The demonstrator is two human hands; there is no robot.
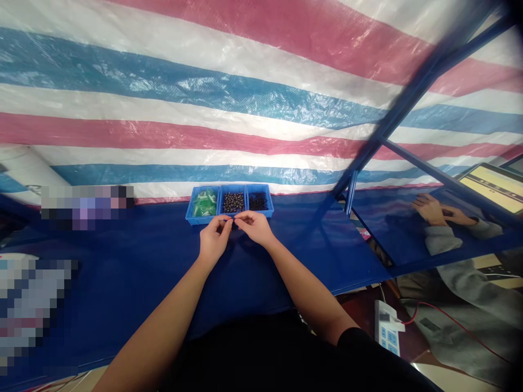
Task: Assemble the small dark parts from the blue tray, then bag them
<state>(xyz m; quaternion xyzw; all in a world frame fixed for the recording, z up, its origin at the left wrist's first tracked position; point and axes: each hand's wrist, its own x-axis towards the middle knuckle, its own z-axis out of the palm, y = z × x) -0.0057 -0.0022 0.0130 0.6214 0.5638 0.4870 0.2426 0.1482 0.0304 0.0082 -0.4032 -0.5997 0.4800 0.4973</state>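
My left hand (215, 237) and my right hand (254, 227) meet over the table, just in front of three blue bins. Both hands are closed, thumb against fingers, fingertips almost touching. A small dark piece seems to sit between them, too small to name. Behind my left hand, the left bin (190, 213) holds green pieces (205, 202) that look like plastic. In the middle bin are many small dark and brass-coloured parts (233, 202). Small black parts (257, 201) lie in the right bin (269, 202), behind my right hand.
The bins stand at the back of the blue table (143, 261), against a striped plastic sheet (204, 136). A blue metal frame (370, 144) rises at the right. Beyond it are another person's hands (431, 209) and a screen (496, 188). A power strip (387, 329) is at the lower right.
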